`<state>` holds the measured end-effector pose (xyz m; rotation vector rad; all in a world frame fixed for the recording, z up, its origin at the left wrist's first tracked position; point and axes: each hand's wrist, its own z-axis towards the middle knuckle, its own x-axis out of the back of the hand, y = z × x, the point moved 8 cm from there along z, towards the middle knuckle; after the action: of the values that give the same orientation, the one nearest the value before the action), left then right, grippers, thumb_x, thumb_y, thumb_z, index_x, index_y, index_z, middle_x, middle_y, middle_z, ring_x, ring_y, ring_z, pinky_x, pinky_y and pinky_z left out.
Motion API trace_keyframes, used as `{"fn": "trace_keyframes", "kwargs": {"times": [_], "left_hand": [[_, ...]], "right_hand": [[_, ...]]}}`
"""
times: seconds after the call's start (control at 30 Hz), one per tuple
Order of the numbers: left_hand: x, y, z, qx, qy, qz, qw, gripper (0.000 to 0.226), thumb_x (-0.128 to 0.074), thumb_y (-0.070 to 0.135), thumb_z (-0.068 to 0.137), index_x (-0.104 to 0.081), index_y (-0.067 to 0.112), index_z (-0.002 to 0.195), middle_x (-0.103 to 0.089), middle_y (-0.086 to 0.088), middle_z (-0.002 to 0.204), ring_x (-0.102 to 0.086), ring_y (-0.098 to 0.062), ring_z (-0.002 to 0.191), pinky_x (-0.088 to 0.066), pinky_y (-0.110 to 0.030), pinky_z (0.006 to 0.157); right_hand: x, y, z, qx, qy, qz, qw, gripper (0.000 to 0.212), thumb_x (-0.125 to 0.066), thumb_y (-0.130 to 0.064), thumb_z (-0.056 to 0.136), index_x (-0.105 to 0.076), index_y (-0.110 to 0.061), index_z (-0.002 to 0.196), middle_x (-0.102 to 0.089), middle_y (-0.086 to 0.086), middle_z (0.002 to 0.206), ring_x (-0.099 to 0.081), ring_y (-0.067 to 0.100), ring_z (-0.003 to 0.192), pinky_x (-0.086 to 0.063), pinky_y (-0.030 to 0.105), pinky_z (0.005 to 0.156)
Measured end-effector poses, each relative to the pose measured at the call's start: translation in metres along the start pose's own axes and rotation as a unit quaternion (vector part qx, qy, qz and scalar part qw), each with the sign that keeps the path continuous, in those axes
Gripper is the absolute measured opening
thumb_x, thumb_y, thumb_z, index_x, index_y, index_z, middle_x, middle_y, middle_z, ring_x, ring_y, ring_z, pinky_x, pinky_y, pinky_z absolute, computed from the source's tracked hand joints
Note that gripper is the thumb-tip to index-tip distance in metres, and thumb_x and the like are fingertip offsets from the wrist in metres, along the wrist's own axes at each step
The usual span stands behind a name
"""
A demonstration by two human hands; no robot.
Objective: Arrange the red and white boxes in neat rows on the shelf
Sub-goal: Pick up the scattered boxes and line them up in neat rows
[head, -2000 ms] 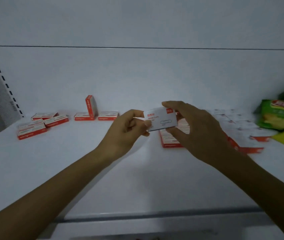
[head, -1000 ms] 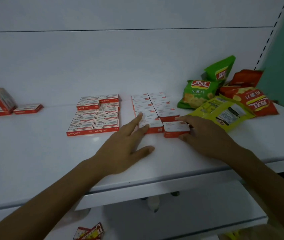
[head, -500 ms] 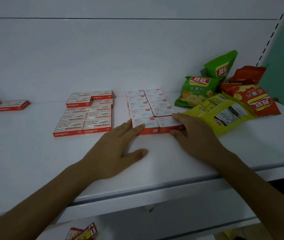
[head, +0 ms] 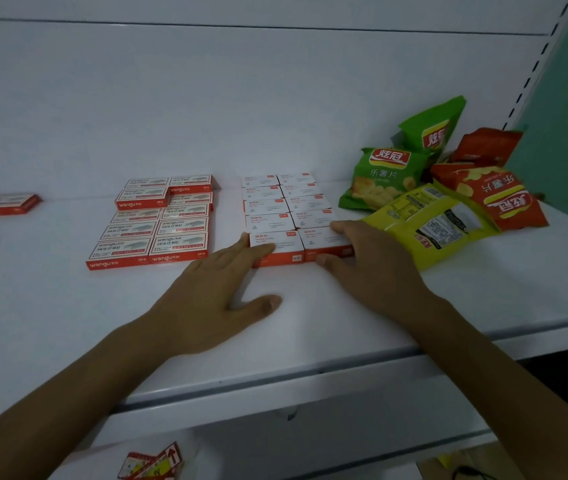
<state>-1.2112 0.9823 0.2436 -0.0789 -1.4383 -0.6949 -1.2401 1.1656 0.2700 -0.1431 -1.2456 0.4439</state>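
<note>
I find the paper-clip box (head: 324,239) now seated, completing the front row; left hand (head: 213,299) fingers straight, pressing; right hand (head: 372,268) pinches it.

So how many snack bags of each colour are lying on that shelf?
Green snack bags: 2
Red snack bags: 2
Yellow snack bag: 1
Total: 5
</note>
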Motion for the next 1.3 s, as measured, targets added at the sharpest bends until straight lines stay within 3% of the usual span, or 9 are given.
{"fn": "trace_keyframes", "kwargs": {"times": [0.13, 0.37, 0.57, 0.7, 0.83, 1.0, 1.3], "left_hand": [[-0.003, 0.001, 0.0, -0.001, -0.009, 0.033, 0.999, 0.082, -0.014, 0.081, 0.071, 0.004, 0.046, 0.143, 0.006, 0.015, 0.15, -0.006, -0.009, 0.143, -0.011, -0.033, 0.113], [-0.006, 0.001, -0.001, 0.003, -0.023, 0.068, 0.997, 0.08, -0.006, 0.081, 0.07, 0.015, 0.045, 0.139, 0.009, 0.007, 0.155, -0.006, -0.014, 0.144, -0.01, -0.03, 0.112], [0.003, 0.009, -0.002, 0.011, -0.005, 0.036, 0.999, 0.082, -0.017, 0.078, 0.077, 0.008, 0.04, 0.145, 0.001, 0.006, 0.156, -0.012, -0.017, 0.144, -0.016, -0.029, 0.11], [0.022, 0.017, -0.007, 0.018, 0.038, 0.084, 0.996, 0.077, -0.029, 0.068, 0.086, 0.001, 0.034, 0.148, -0.011, 0.009, 0.156, -0.024, -0.017, 0.14, -0.029, -0.034, 0.108], [0.044, 0.018, -0.015, -0.018, 0.091, 0.156, 0.983, 0.074, -0.023, 0.07, 0.086, -0.017, 0.03, 0.148, -0.026, 0.007, 0.152, -0.035, -0.02, 0.136, -0.034, -0.04, 0.104], [0.065, -0.023, -0.035, -0.008, 0.094, 0.199, 0.976, 0.074, -0.017, 0.069, 0.086, -0.031, 0.025, 0.144, -0.034, 0.002, 0.149, -0.037, -0.023, 0.135, -0.025, -0.038, 0.102], [0.131, -0.152, -0.142, 0.134, 0.118, 0.205, 0.962, 0.083, -0.015, 0.076, 0.079, -0.02, 0.028, 0.147, -0.015, 0.014, 0.151, -0.026, -0.014, 0.139, -0.014, -0.03, 0.103]], "right_hand": [[-0.001, -0.002, -0.001, 0.005, -0.005, -0.003, 1.0, 0.059, -0.056, -0.046, 0.086, -0.043, -0.015, 0.135, -0.05, 0.003, 0.136, -0.046, 0.02, 0.122, -0.038, 0.04, 0.101], [-0.002, -0.006, -0.004, 0.005, -0.027, -0.021, 0.999, 0.059, -0.053, -0.046, 0.088, -0.042, -0.011, 0.135, -0.049, 0.006, 0.135, -0.045, 0.023, 0.123, -0.035, 0.04, 0.102], [0.001, -0.009, -0.002, -0.008, -0.086, -0.007, 0.996, 0.065, -0.053, -0.049, 0.088, -0.034, -0.015, 0.141, -0.041, 0.004, 0.143, -0.038, 0.02, 0.13, -0.032, 0.033, 0.104], [0.019, -0.024, -0.005, 0.032, -0.042, -0.03, 0.998, 0.063, -0.052, -0.047, 0.089, -0.033, -0.017, 0.141, -0.035, 0.004, 0.147, -0.03, 0.021, 0.135, -0.028, 0.036, 0.11], [0.033, -0.067, -0.012, 0.091, 0.01, -0.048, 0.995, 0.055, -0.04, -0.05, 0.092, -0.037, -0.021, 0.139, -0.04, 0.002, 0.144, -0.036, 0.02, 0.132, -0.03, 0.037, 0.108], [0.014, -0.126, -0.01, 0.127, -0.031, -0.05, 0.99, 0.061, -0.03, -0.059, 0.09, -0.027, -0.029, 0.143, -0.026, -0.005, 0.152, -0.022, 0.016, 0.14, -0.017, 0.037, 0.114], [-0.06, -0.291, 0.016, 0.269, -0.066, 0.014, 0.961, 0.054, -0.037, -0.053, 0.092, -0.044, -0.022, 0.136, -0.045, -0.003, 0.142, -0.041, 0.018, 0.13, -0.029, 0.034, 0.108]]}}
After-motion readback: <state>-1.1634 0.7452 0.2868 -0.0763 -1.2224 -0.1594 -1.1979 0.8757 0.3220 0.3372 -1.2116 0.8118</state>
